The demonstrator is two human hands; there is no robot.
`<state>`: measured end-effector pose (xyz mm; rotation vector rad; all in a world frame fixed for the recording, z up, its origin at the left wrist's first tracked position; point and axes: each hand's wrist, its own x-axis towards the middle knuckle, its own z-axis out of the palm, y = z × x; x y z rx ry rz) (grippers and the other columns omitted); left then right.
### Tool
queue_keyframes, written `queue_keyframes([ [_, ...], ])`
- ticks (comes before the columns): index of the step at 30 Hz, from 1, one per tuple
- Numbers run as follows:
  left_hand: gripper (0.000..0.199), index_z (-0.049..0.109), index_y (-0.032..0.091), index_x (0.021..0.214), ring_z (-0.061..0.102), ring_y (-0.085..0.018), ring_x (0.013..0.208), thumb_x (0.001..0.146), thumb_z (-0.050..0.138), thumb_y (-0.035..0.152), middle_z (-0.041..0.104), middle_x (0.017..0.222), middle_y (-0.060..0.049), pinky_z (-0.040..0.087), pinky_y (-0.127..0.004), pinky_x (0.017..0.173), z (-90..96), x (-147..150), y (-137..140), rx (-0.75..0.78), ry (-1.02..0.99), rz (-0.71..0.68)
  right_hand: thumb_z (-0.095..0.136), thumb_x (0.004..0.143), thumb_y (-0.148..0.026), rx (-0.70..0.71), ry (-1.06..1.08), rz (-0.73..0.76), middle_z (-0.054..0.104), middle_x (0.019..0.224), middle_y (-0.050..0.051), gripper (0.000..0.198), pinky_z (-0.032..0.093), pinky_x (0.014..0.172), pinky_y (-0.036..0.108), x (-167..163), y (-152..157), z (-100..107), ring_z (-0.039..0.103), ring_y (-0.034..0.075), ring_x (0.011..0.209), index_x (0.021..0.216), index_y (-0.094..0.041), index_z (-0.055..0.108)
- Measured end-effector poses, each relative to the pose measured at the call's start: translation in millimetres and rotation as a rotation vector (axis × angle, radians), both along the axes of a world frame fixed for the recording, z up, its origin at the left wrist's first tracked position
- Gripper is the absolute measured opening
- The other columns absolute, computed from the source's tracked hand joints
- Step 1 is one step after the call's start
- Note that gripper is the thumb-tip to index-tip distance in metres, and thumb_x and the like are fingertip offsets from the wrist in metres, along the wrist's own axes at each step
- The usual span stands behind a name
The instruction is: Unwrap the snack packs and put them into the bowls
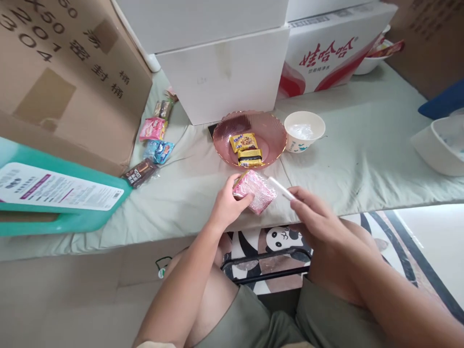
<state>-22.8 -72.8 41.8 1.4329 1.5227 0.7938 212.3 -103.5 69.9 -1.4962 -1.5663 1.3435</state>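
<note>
My left hand [225,202] is closed around a small pink box [256,191] in clear, shiny wrap, held just in front of the table's bowl. In the closed fingers of my right hand [314,212] is a slim white strip [282,188], its far end close to the box's right side. Whether the strip touches the wrap I cannot tell. Behind the box stands a pink ribbed bowl [268,130] with a gold rim. Inside it lie yellow snack packets [249,157]. A paper cup [304,144] holding crumpled clear plastic is right of the bowl.
Several small snack packets [154,128] lie in a row at the left, beside a large cardboard box [105,111] and a green jug [94,212]. White cartons [232,72] stand behind the bowl. A white tub [437,150] is at the right. The cloth-covered table's front edge [174,237] runs above my knees.
</note>
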Motion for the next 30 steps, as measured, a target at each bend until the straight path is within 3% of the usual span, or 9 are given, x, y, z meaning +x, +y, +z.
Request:
queue_keyframes([
  [4, 0.06, 0.052, 0.022, 0.134, 0.067, -0.023, 0.101, 0.078, 0.071, 0.035, 0.071, 0.116, -0.006, 0.049, -0.034, 0.091, 0.4, -5, 1, -0.002, 0.01, -0.024, 0.045, 0.094, -0.06, -0.069, 0.049, 0.078, 0.048, 0.063, -0.002, 0.044, 0.034, 0.048, 0.027, -29, 2, -5, 0.041, 0.013, 0.053, 0.087, -0.021, 0.065],
  [9, 0.049, 0.054, 0.022, 0.134, 0.067, -0.021, 0.102, 0.085, 0.056, 0.027, 0.071, 0.118, -0.004, 0.049, -0.03, 0.09, -1.8, -6, 1, 0.0, -0.098, -0.062, 0.045, 0.093, -0.059, -0.129, -0.018, 0.061, 0.043, 0.061, -0.002, 0.046, 0.029, 0.045, 0.025, -35, 6, -13, 0.035, 0.011, 0.05, 0.077, -0.02, 0.063],
  [14, 0.049, 0.055, 0.021, 0.134, 0.067, -0.02, 0.1, 0.085, 0.054, 0.026, 0.071, 0.12, -0.005, 0.049, -0.031, 0.089, -9.3, -6, 4, -0.031, -0.097, -0.044, 0.046, 0.093, -0.055, -0.172, -0.115, 0.044, 0.048, 0.06, -0.001, 0.042, 0.036, 0.049, 0.027, -16, -8, -14, 0.042, 0.014, 0.053, 0.08, -0.02, 0.066],
  [20, 0.046, 0.057, 0.023, 0.132, 0.066, -0.024, 0.1, 0.086, 0.054, 0.027, 0.072, 0.116, -0.006, 0.049, -0.036, 0.088, -2.5, -2, 1, 0.003, -0.001, -0.04, 0.047, 0.093, -0.056, -0.167, -0.34, 0.047, 0.063, 0.064, 0.003, 0.044, 0.042, 0.058, 0.031, 31, -33, 5, 0.057, 0.02, 0.061, 0.072, -0.023, 0.066],
  [22, 0.033, 0.064, 0.022, 0.118, 0.065, -0.025, 0.094, 0.088, 0.052, 0.029, 0.072, 0.103, -0.007, 0.048, -0.038, 0.087, 0.7, -2, 0, 0.052, 0.16, -0.023, 0.045, 0.093, -0.056, -0.107, -0.463, -0.023, 0.062, 0.061, 0.003, 0.044, 0.041, 0.057, 0.033, 43, -28, 8, 0.057, 0.021, 0.059, 0.074, -0.024, 0.067],
  [25, 0.02, 0.066, 0.02, 0.092, 0.062, -0.028, 0.098, 0.091, 0.053, 0.035, 0.066, 0.096, -0.01, 0.046, -0.043, 0.093, 2.3, -4, -2, 0.193, 0.411, 0.041, 0.044, 0.092, -0.053, 0.135, -0.675, -0.151, 0.065, 0.072, 0.006, 0.039, 0.041, 0.06, 0.036, 56, -5, 1, 0.059, 0.024, 0.065, 0.083, -0.026, 0.071],
  [27, 0.021, 0.064, 0.02, 0.093, 0.058, -0.029, 0.105, 0.088, 0.059, 0.04, 0.063, 0.102, -0.011, 0.045, -0.044, 0.098, 2.2, -4, -3, 0.278, 0.439, 0.027, 0.045, 0.091, -0.05, 0.26, -0.815, -0.197, 0.069, 0.087, 0.01, 0.038, 0.042, 0.063, 0.038, 63, 16, -9, 0.062, 0.027, 0.073, 0.094, -0.026, 0.074],
  [30, 0.042, 0.061, 0.021, 0.106, 0.055, -0.029, 0.11, 0.074, 0.076, 0.044, 0.058, 0.111, -0.01, 0.045, -0.043, 0.101, 2.5, -1, -8, 0.334, 0.412, -0.127, 0.045, 0.092, -0.046, 0.315, -0.958, -0.228, 0.069, 0.104, 0.015, 0.041, 0.047, 0.072, 0.044, 70, 42, -25, 0.065, 0.033, 0.089, 0.111, -0.025, 0.074],
])
